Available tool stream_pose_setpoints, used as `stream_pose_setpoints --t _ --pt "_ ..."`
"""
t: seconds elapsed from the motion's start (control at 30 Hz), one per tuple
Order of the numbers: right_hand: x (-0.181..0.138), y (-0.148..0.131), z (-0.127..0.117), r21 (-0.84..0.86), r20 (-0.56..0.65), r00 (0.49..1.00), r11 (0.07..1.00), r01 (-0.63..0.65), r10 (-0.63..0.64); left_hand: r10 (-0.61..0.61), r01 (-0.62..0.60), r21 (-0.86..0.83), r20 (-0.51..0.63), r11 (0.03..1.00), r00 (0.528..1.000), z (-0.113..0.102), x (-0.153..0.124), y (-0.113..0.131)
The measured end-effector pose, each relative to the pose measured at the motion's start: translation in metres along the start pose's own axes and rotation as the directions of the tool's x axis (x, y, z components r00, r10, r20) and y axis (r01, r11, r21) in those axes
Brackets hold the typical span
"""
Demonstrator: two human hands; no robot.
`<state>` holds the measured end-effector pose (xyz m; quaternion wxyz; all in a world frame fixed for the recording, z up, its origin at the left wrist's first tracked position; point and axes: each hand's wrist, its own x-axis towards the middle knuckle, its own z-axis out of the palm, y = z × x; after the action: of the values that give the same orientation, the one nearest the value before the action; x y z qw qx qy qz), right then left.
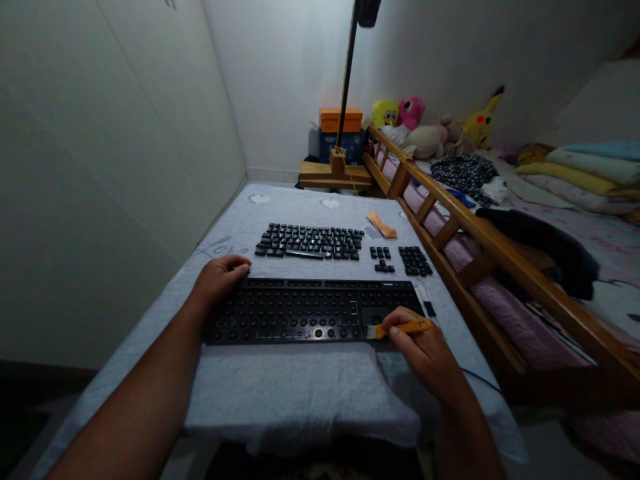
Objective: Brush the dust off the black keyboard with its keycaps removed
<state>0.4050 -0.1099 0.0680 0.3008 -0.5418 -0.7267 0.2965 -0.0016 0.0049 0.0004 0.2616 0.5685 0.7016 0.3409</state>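
Observation:
A black keyboard (pixel 300 307) with its keycaps off lies on the cloth-covered table, showing rows of bare round key mounts. My left hand (pixel 220 277) grips its upper left corner with the fingers curled together. In my right hand (pixel 413 340) is a small brush with an orange handle (pixel 413 326), pinched between thumb and fingers. Its pale bristles (pixel 371 331) touch the lower right part of the keyboard. Behind the keyboard the removed keycaps (pixel 313 241) are laid out in keyboard order, with arrow and editing keys (pixel 381 253) and number-pad keys (pixel 415 261) in separate groups.
Beside the keyboard's right end lies a thin wire tool with a black handle (pixel 429 309). An orange cloth strip (pixel 383 225) rests farther back. A wooden bed rail (pixel 450 217) runs along the table's right side; a lamp pole (pixel 347 80) stands behind. A cable (pixel 483 380) trails at right.

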Motion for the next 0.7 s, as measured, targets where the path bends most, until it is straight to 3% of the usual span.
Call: stream_pose_setpoints --t 0.13,0.4,0.7 --pt "0.001 0.002 -0.003 -0.078 -0.006 0.999 0.996 -0.047 0.047 -0.006 0.006 -0.004 0.002 1.000 1.000 0.000 0.000 0.001" --pt "-0.007 0.000 -0.031 -0.254 -0.085 0.994 0.963 -0.090 0.071 0.014 -0.014 0.011 0.015 1.000 1.000 0.000 0.003 -0.003" --pt "0.028 -0.013 -0.030 -0.125 -0.022 1.000 0.992 -0.010 0.008 0.025 -0.025 0.006 0.013 1.000 1.000 0.000 0.004 -0.007"
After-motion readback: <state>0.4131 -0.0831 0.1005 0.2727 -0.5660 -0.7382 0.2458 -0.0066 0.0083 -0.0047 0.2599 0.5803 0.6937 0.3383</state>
